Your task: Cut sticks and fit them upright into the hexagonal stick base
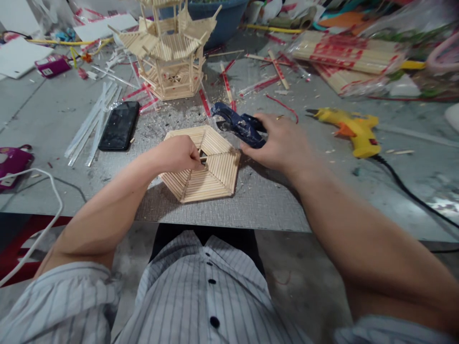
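One hexagonal stick panel just right of the phone, pinched at centre by the left hand; blue cutters gripped in the right hand. Probably light and brittle: better held by outer edges.

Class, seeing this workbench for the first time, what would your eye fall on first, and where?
The hexagonal stick panel at centre draws the eye first, the left hand pinching a short stick at its middle. Just right of it the right hand grips blue cutters. Behind stands a wooden pagoda model, and a yellow glue gun lies to the right.
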Demonstrator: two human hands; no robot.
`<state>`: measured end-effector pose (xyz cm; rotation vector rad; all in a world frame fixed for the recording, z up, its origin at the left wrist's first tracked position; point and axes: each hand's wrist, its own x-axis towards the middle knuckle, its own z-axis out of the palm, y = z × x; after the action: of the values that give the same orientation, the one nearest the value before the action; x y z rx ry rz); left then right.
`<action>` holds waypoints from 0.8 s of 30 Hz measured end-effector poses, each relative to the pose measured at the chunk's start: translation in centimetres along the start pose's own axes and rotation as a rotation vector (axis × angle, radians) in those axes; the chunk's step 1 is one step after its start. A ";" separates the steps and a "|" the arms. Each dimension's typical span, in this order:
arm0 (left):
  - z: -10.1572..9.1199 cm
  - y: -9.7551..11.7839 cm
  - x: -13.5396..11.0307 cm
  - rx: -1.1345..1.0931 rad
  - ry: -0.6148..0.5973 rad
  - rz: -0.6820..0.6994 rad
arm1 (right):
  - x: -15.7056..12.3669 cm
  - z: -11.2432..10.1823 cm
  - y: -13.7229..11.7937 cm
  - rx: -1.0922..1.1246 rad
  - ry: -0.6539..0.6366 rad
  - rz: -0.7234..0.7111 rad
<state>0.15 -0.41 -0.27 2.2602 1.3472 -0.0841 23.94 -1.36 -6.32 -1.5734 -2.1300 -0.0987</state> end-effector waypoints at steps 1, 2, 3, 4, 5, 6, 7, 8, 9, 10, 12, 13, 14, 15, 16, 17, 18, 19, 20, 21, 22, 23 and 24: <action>0.0 0.0 0.0 -0.005 -0.001 0.000 | 0.0 0.0 0.0 -0.003 -0.004 0.002; 0.0 0.0 0.0 -0.008 -0.005 -0.003 | 0.0 0.0 0.0 -0.007 -0.006 0.005; 0.0 0.0 0.0 -0.008 -0.010 -0.007 | 0.0 0.0 0.0 -0.010 -0.006 0.009; 0.0 0.1 0.0 -0.005 -0.016 -0.010 | 0.0 0.0 -0.1 -0.011 -0.007 0.011; 0.0 0.0 0.1 -0.003 -0.020 -0.010 | 0.0 0.0 -0.1 -0.012 -0.008 0.011; 0.1 0.0 0.1 0.000 -0.021 -0.007 | 0.0 0.0 -0.2 -0.011 -0.010 0.011; 0.1 0.0 0.2 0.001 -0.021 -0.001 | 0.0 -0.1 -0.2 -0.009 -0.013 0.012; 0.1 -0.1 0.2 -0.002 -0.020 0.007 | 0.0 -0.1 -0.2 -0.007 -0.016 0.013; 0.0 -0.3 0.2 -0.011 -0.019 0.018 | 0.0 -0.1 -0.2 -0.004 -0.018 0.015; 0.0 -0.4 0.3 -0.030 -0.016 0.032 | -0.1 -0.1 -0.2 0.000 -0.018 0.018; -0.2 -0.7 0.2 -0.107 0.013 0.066 | -0.1 0.0 -0.1 0.010 -0.012 0.022; -0.2 -0.8 0.2 -0.164 0.052 0.083 | -0.1 0.0 0.0 0.016 -0.007 0.023; -0.3 -0.9 0.2 -0.230 0.108 0.095 | -0.1 0.0 0.0 0.022 -0.002 0.021; -0.3 -1.0 0.2 -0.301 0.172 0.103 | -0.1 -0.1 0.0 0.027 0.003 0.015; -0.2 -1.0 0.2 -0.370 0.236 0.109 | 0.0 -0.1 -0.1 0.032 0.005 0.005; -0.1 -1.0 0.2 -0.432 0.291 0.117 | 0.0 -0.2 -0.2 0.037 0.002 -0.010; 0.0 -0.9 0.3 -0.484 0.331 0.129 | 0.1 -0.3 -0.4 0.041 -0.004 -0.028; 0.2 -0.8 0.3 -0.525 0.356 0.147 | 0.1 -0.4 -0.7 0.044 -0.012 -0.048; 0.4 -0.8 0.4 -0.556 0.372 0.166 | 0.2 -0.5 -1.0 0.046 -0.021 -0.068; 0.6 -0.7 0.5 -0.578 0.382 0.182 | 0.2 -0.7 -1.3 0.048 -0.028 -0.086; 0.7 -0.7 0.5 -0.597 0.388 0.194 | 0.2 -0.8 -1.6 0.052 -0.033 -0.100; 0.9 -0.7 0.5 -0.613 0.390 0.201 | 0.2 -1.0 -1.9 0.056 -0.038 -0.112; 1.0 -0.6 0.5 -0.629 0.389 0.206 | 0.2 -1.1 -2.1 0.060 -0.044 -0.121</action>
<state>0.06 -0.21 -1.50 1.8962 1.0962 0.7754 22.33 -2.29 -4.79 -1.4247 -2.2409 -0.0409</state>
